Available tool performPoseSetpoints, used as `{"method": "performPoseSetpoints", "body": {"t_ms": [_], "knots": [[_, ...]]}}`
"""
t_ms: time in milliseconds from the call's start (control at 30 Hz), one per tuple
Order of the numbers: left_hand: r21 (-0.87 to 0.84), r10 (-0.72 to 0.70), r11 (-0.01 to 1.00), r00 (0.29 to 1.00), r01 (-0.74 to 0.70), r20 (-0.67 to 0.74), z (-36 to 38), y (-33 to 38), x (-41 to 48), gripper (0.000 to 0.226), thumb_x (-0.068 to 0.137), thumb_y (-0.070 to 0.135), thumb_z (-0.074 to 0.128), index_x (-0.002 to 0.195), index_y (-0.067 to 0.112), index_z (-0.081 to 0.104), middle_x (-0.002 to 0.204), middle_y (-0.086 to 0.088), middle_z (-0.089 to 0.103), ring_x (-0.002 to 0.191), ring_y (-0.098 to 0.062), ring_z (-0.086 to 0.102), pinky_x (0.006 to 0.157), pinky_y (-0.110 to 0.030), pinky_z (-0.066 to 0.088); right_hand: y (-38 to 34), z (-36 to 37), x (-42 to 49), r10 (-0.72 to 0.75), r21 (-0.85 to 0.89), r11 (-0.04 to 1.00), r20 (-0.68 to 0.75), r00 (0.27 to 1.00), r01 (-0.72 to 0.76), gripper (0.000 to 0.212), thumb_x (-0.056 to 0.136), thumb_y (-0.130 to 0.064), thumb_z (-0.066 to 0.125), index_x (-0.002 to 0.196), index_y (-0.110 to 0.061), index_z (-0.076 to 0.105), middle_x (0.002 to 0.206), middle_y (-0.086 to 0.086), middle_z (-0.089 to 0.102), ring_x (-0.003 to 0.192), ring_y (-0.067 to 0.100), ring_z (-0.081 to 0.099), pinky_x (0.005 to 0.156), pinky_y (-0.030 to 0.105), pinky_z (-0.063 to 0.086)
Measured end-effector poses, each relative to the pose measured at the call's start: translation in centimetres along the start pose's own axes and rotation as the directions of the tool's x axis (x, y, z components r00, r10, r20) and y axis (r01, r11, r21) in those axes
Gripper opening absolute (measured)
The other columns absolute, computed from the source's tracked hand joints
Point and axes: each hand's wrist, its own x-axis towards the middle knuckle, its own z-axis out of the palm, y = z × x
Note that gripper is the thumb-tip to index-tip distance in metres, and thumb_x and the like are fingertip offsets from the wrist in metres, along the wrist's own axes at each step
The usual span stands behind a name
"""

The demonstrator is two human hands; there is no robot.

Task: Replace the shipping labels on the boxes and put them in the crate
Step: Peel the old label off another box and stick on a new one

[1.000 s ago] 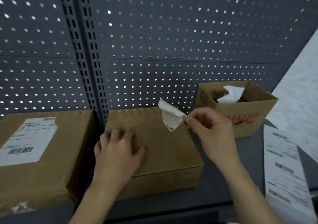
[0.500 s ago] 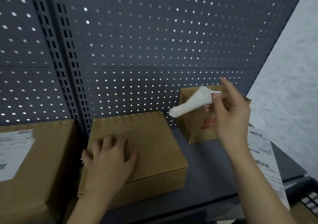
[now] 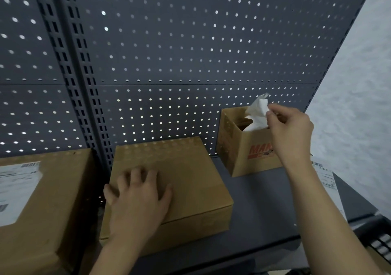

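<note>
bare shelf [image 3: 264,200] lies open between the flat box [image 3: 190,179] and the small open box [image 3: 249,154]; pegboard [image 3: 190,42] walls the back

The dark grey shelf [image 3: 264,211] in front of me runs left to right. A flat, closed cardboard box [image 3: 190,179] lies on it at the middle, its top bare of any label. Far right of that, well apart from it, stands a small open-topped carton [image 3: 249,148] with red print on its near side. At the right end a white sheet of labels [image 3: 325,177] lies flat with barcodes showing, partly hidden behind my arm. On the left, just past the shelf's slotted upright, sits a bigger box [image 3: 59,200] bearing a white shipping label [image 3: 17,190]; the surface under it is hidden.
</note>
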Motion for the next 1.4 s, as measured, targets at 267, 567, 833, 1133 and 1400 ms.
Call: {"method": "performPoseSetpoints", "body": {"t_ms": [267, 567, 833, 1133, 1400], "knots": [[0.005, 0.013, 1.000, 1.000, -0.013, 0.002, 0.1, 0.2, 0.2, 0.053, 0.092, 0.065, 0.032, 0.136, 0.036, 0.041, 0.146, 0.002, 0.035, 0.135, -0.031, 0.028, 0.113, -0.063, 0.022, 0.9, 1.5, 0.2, -0.049, -0.059, 0.997, 0.061, 0.997, 0.052, 0.023, 0.090, -0.017, 0.059, 0.106, -0.021, 0.075, 0.091, -0.004, 0.072, 0.085, 0.016, 0.064, 0.068, 0.011, 0.039], [0.022, 0.062, 0.998, 0.996, -0.061, -0.059, 0.7, 1.0, 0.9, 0.054, 0.091, 0.065, 0.036, 0.135, 0.035, 0.047, 0.144, 0.000, 0.041, 0.134, -0.031, 0.034, 0.115, -0.057, 0.022, 1.9, 2.7, 0.7, -0.094, -0.327, 0.936, 0.121, 0.988, 0.129, 0.019, 0.094, -0.024, 0.059, 0.101, -0.023, 0.076, 0.090, 0.009, 0.070, 0.090, 0.035, 0.057, 0.077, 0.041, 0.046], [0.021, 0.082, 0.997, 0.988, -0.079, -0.132, 1.4, 0.6, 1.1, 0.052, 0.089, 0.062, 0.045, 0.129, 0.031, 0.058, 0.136, -0.004, 0.052, 0.128, -0.035, 0.043, 0.114, -0.054, 0.027, 1.2, 3.0, 1.3, 0.067, -0.397, 0.916, 0.294, 0.954, 0.057, 0.029, 0.102, -0.029, 0.043, 0.115, -0.028, 0.068, 0.095, 0.004, 0.059, 0.115, 0.032, 0.041, 0.089, 0.044, 0.024], [0.013, 0.082, 0.997, 0.986, -0.081, -0.143, 1.6, 0.4, 1.1, 0.056, 0.088, 0.065, 0.039, 0.133, 0.035, 0.052, 0.139, 0.001, 0.049, 0.129, -0.031, 0.041, 0.115, -0.051, 0.027, 1.2, 3.2, 2.2, 0.163, -0.432, 0.902, 0.328, 0.931, -0.005, 0.026, 0.099, -0.026, 0.044, 0.094, -0.021, 0.070, 0.089, 0.004, 0.059, 0.114, 0.032, 0.039, 0.089, 0.046, 0.025], [-0.009, 0.085, 0.996, 0.980, -0.088, -0.179, 1.6, 0.3, 0.9, 0.066, 0.083, 0.068, 0.024, 0.128, 0.033, 0.058, 0.133, -0.001, 0.055, 0.124, -0.033, 0.046, 0.112, -0.052, 0.033, 1.3, 4.3, 3.6, 0.240, -0.505, 0.862, 0.319, 0.917, -0.050, 0.016, 0.091, -0.032, 0.063, 0.083, -0.026, 0.076, 0.099, 0.001, 0.065, 0.102, 0.028, 0.041, 0.081, 0.042, 0.023]]}}
